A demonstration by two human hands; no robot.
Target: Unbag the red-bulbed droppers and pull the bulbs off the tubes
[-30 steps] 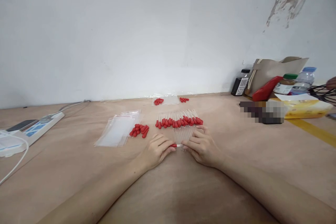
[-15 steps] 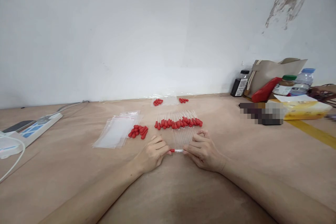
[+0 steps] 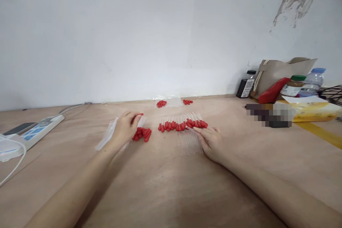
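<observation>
Nearest, the bare front of the bench (image 3: 171,188) lies between the two forearms. Half a second ago both hands met low over the middle, with a red bulb and a clear tube end to end between their fingertips; now they are well apart.

The right hand (image 3: 213,143) has risen a little and points inward, its grip closed to a pinch on a clear tube (image 3: 191,129). The tube's free end, with no red on it, reaches over the row of red-tipped tubes (image 3: 181,125). Under and beside that hand lie the loose clear tubes (image 3: 189,145), less covered than when the hands were joined.

The left hand (image 3: 124,128) has swung away to the left and up, and is now in front of the clear bags (image 3: 107,138), hiding much of them. Its grip is closed to a narrow pinch; a bit of a red bulb (image 3: 141,114) shows at the fingertips. Just below it sits the pile of red bulbs (image 3: 143,134), partly behind the hand.

Farther back, the flat packet (image 3: 174,102) and the small red cluster (image 3: 187,102) near the wall (image 3: 133,42) are unchanged.
</observation>
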